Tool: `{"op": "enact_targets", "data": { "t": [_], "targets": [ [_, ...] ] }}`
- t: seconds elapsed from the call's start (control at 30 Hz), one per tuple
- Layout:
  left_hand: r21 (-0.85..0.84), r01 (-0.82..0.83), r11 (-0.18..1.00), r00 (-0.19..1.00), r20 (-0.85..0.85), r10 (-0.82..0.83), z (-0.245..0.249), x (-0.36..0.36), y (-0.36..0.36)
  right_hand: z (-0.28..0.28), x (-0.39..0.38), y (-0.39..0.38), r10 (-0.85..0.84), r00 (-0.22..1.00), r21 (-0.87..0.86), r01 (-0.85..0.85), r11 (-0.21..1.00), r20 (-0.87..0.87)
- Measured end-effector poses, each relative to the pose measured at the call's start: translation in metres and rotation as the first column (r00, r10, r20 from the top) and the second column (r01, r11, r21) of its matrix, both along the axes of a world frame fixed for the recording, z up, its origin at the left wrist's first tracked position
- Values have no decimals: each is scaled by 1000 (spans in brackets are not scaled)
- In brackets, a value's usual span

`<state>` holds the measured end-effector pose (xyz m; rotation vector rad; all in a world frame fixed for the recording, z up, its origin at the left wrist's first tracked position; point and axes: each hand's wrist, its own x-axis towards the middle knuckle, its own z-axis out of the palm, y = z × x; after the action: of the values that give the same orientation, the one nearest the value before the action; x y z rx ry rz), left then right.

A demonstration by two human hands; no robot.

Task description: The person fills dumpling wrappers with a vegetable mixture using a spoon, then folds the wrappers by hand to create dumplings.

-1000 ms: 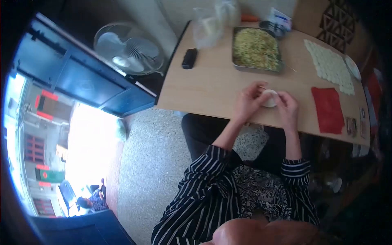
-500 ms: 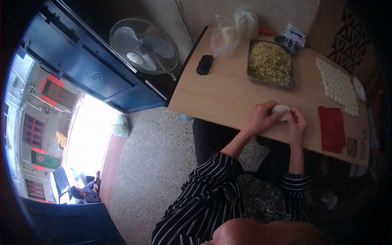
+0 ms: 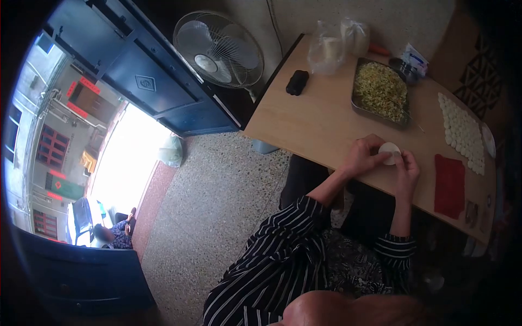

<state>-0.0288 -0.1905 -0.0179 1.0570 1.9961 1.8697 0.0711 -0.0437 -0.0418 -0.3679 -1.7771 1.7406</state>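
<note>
A round white dough wrapper is held between my two hands above the front edge of the table. My left hand pinches its left side with thumb and fingers. On its right side, the fingers of my right hand are closed on the edge. Beyond the hands stands a metal tray filled with chopped green and yellow filling, with a thin utensil handle sticking out over its right side.
Rows of white dough pieces lie at the right, near a red cloth. Plastic bags, a black object and a metal bowl are on the table. A fan stands behind; a person sits outside.
The view has shifted, so the table and hands appear farther right. The wrapper shows more of its round face between my hands, which still hold it.
</note>
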Motion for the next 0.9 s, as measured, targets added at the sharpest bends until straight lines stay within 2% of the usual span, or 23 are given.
{"op": "enact_targets", "data": {
  "t": [0.07,0.17,0.27,0.3,0.4,0.5,0.67,0.77,0.9],
  "targets": [
    [84,-42,996,999,-28,44,-3,-4,-1,1,-3,-3,13,1000,24,-13,1000,-11],
    [118,-86,989,995,-40,92,-10,-3,1,6,-2,-7,27,999,83,-29,996,21],
    [-46,-49,998,999,7,49,2,-3,-4,7,-1,-7,21,1000,128,-23,992,18],
    [-38,-47,998,999,-4,47,1,-2,-4,6,-1,-7,19,1000,137,-20,990,9],
    [-26,-45,999,998,-37,44,-7,1,3,5,2,-5,-27,997,100,20,995,75],
    [-28,-49,998,997,-59,48,-8,-1,3,3,2,-3,-35,996,123,25,992,82],
    [-11,-14,1000,999,-40,13,-2,0,0,-2,-2,0,-20,998,64,16,998,62],
    [2,-23,1000,991,-129,23,-12,-3,6,-5,-2,4,-35,998,19,34,999,50],
    [-29,-16,999,998,-59,14,-2,-1,0,-3,-1,3,-37,998,29,36,999,52]
  ]
}}
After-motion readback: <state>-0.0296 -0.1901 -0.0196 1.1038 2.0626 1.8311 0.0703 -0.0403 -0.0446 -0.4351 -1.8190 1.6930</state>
